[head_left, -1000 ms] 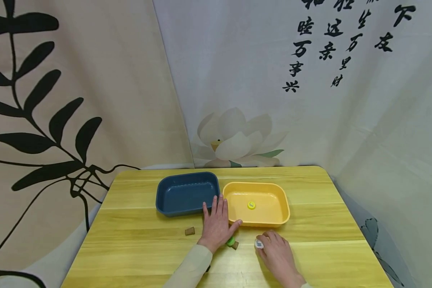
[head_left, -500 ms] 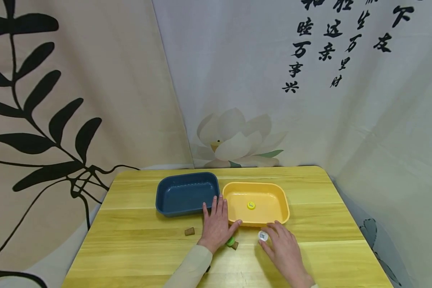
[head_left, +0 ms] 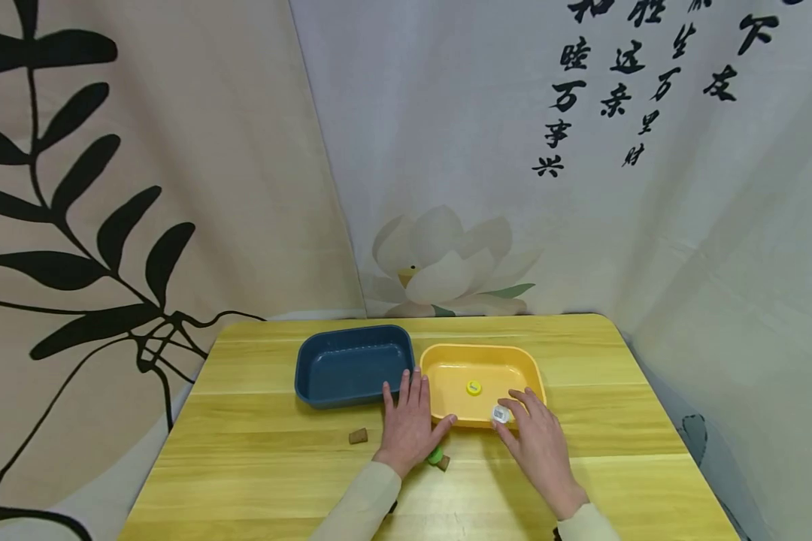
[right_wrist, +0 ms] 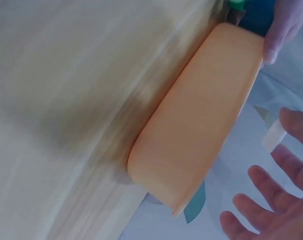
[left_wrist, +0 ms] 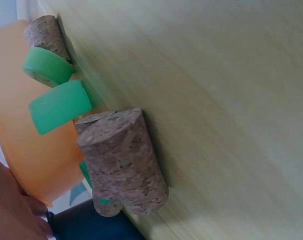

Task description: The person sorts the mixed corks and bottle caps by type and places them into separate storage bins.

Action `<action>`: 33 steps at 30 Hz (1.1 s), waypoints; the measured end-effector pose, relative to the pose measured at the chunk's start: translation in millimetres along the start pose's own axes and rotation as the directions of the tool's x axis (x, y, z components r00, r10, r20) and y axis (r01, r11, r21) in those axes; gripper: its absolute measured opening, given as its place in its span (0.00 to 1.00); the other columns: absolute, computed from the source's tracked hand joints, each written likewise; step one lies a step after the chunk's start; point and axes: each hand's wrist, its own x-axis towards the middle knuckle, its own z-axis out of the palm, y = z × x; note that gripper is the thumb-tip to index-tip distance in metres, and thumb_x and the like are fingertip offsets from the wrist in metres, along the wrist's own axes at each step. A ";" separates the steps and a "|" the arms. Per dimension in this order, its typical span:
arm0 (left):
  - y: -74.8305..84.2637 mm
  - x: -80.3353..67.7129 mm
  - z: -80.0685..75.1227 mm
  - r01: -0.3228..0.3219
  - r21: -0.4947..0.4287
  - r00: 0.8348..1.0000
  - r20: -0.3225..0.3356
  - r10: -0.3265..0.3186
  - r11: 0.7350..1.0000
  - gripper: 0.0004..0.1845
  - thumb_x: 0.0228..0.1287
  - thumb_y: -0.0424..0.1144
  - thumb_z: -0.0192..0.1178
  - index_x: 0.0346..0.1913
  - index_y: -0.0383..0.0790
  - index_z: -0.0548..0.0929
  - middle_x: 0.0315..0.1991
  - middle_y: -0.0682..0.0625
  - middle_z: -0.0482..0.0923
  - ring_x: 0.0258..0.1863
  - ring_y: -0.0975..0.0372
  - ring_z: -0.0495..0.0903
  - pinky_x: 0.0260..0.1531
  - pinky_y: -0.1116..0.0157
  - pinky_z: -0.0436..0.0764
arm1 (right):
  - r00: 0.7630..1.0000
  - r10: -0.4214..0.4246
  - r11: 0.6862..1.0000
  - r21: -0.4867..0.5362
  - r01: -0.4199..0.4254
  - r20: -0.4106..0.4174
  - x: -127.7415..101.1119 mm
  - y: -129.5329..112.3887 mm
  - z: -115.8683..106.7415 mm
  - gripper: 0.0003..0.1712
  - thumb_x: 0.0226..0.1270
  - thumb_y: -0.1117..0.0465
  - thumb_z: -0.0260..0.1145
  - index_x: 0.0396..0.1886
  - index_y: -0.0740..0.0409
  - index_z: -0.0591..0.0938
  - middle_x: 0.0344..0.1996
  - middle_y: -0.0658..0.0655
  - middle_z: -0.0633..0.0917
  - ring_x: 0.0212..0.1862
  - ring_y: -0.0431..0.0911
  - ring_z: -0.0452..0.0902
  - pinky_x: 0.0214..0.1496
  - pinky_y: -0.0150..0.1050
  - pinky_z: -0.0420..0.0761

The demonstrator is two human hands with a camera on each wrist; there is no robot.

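Note:
My left hand (head_left: 407, 422) lies flat on the wooden table (head_left: 257, 473) between the blue tray (head_left: 352, 364) and the yellow tray (head_left: 524, 372), its thumb against the yellow tray's front wall. My right hand (head_left: 536, 439) holds a small white cap (head_left: 500, 414) at its fingertips just over the yellow tray's front rim. The white cap (right_wrist: 274, 135) also shows by the fingers (right_wrist: 296, 127) in the right wrist view. A yellow cap (head_left: 473, 387) lies inside the yellow tray. A green cap (head_left: 435, 454) and a cork (head_left: 443, 462) sit by my left wrist.
Another cork (head_left: 358, 435) lies on the table left of my left hand. The left wrist view shows a big cork (left_wrist: 124, 160), green caps (left_wrist: 59, 106) and another cork (left_wrist: 45, 34) close together. Cloth hangings stand behind the table.
My right hand lifted the white cap from the table near the front and carried it forward to the yellow tray's front rim. The left hand has stayed in place.

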 end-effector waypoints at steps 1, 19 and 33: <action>0.1 0.1 -0.3 0.003 -0.001 1.000 0.008 -0.003 1.000 0.51 0.71 0.74 0.46 0.80 0.34 0.62 0.82 0.40 0.52 0.81 0.45 0.50 0.73 0.32 0.49 | 1.000 0.003 1.000 0.000 -0.003 -0.002 3.2 2.1 1.8 0.24 0.53 0.58 0.84 0.47 0.62 0.87 0.53 0.66 0.85 0.59 0.70 0.79 0.48 0.67 0.82; 0.7 0.1 2.9 0.010 0.011 1.000 0.018 -0.011 1.000 0.52 0.72 0.75 0.43 0.81 0.35 0.60 0.83 0.41 0.50 0.82 0.46 0.48 0.74 0.33 0.47 | 0.992 0.040 0.997 -0.066 -0.032 0.118 43.2 34.9 40.0 0.21 0.58 0.56 0.82 0.47 0.62 0.87 0.46 0.61 0.87 0.48 0.57 0.83 0.43 0.57 0.85; 0.9 -0.3 -0.6 0.012 0.023 0.999 0.045 -0.013 1.000 0.52 0.72 0.75 0.43 0.81 0.36 0.59 0.83 0.41 0.49 0.82 0.47 0.47 0.75 0.34 0.46 | 0.903 0.214 0.976 -0.117 -0.184 0.372 59.1 35.3 50.6 0.19 0.61 0.54 0.79 0.49 0.58 0.87 0.49 0.62 0.87 0.49 0.59 0.85 0.42 0.58 0.84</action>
